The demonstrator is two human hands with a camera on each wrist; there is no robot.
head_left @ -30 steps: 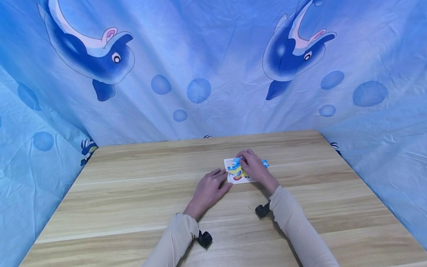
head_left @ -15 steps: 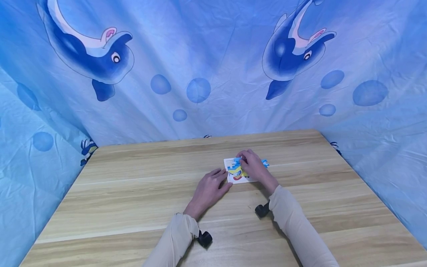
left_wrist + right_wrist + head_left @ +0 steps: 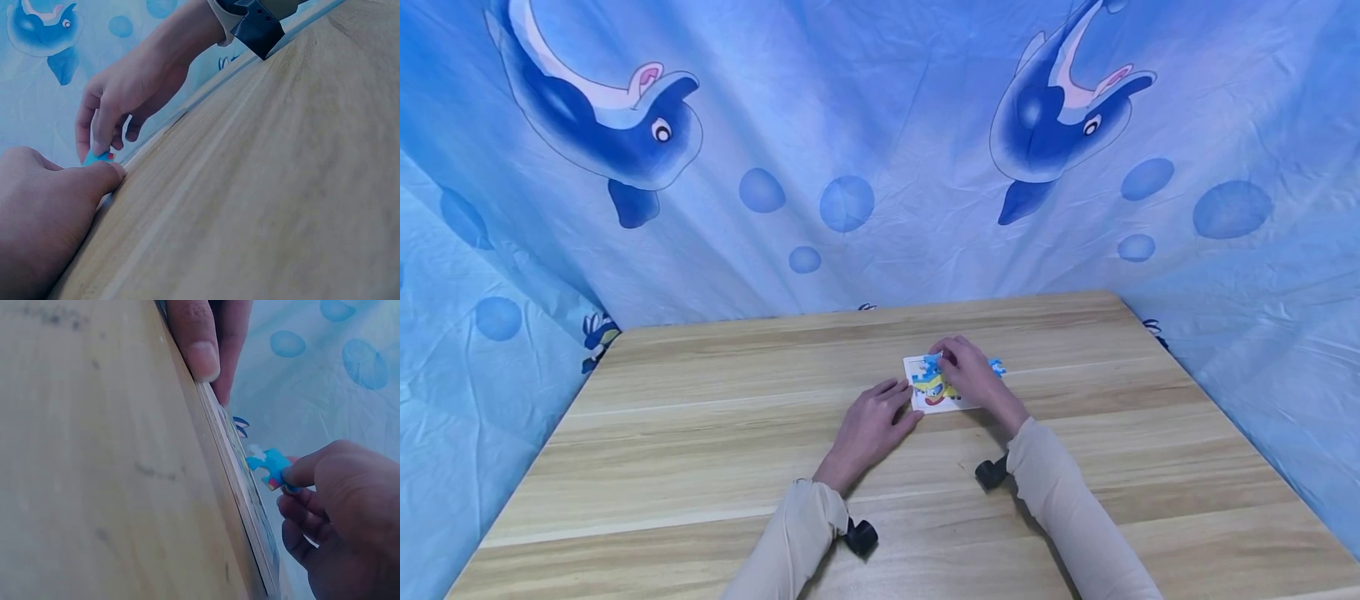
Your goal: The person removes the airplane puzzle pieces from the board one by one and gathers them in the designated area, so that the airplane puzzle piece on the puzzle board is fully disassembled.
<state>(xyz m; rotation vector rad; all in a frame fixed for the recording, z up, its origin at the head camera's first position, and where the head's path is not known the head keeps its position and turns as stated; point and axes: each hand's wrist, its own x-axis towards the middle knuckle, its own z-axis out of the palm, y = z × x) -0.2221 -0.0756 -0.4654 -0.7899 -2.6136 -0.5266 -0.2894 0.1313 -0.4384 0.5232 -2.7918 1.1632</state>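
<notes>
A small jigsaw puzzle board (image 3: 934, 409) with a white border lies on the wooden table, showing a yellow, red and blue picture. Between thumb and fingers, my right hand (image 3: 973, 377) pinches a blue puzzle piece (image 3: 274, 467) over the board; a bit of pink or red shows on the piece's corner. My left hand (image 3: 872, 423) rests at the board's left side, fingers spread, the thumb (image 3: 203, 360) touching its near edge. The right hand hides part of the picture in the head view.
More blue puzzle pieces (image 3: 997, 367) show just right of the right hand. The wooden table (image 3: 700, 467) extends around the board. Behind it hangs a blue curtain (image 3: 880, 125) printed with dolphins and bubbles. A black wrist camera (image 3: 861, 538) sits by the left sleeve.
</notes>
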